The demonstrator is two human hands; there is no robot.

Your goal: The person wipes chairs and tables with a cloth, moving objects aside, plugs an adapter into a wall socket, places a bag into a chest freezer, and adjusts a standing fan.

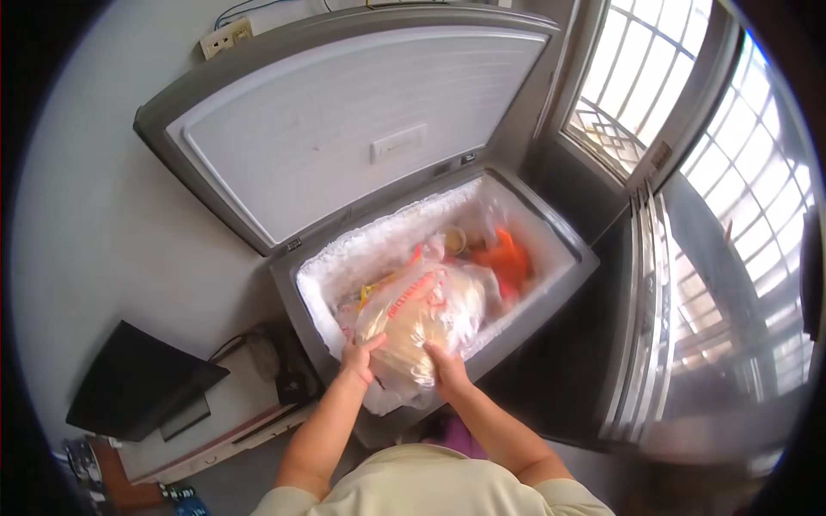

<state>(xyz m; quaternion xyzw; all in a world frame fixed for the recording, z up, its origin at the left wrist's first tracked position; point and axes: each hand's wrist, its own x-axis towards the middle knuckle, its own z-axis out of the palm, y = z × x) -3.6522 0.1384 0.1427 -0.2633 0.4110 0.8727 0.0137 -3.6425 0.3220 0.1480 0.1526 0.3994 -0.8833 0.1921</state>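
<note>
A large, clear plastic bag (430, 314) with red print and pale yellowish contents is held between my two hands, over the front of an open chest freezer (564, 292). My left hand (361, 357) grips the bag's left side, thumb on top. On the right side, my right hand (447, 370) clasps it the same way. The undersides of both hands are hidden by the bag. Behind the bag, inside the freezer, lie an orange bag (503, 258) and a small round tub (454, 239). Thick frost (379, 228) coats the inner walls.
The freezer lid (344, 129) stands raised against the wall, below a power socket (226, 37). To the left, a black monitor (142, 383) stands on a white cabinet (232, 417). At right are a dark glossy panel (572, 370) and barred windows (637, 69).
</note>
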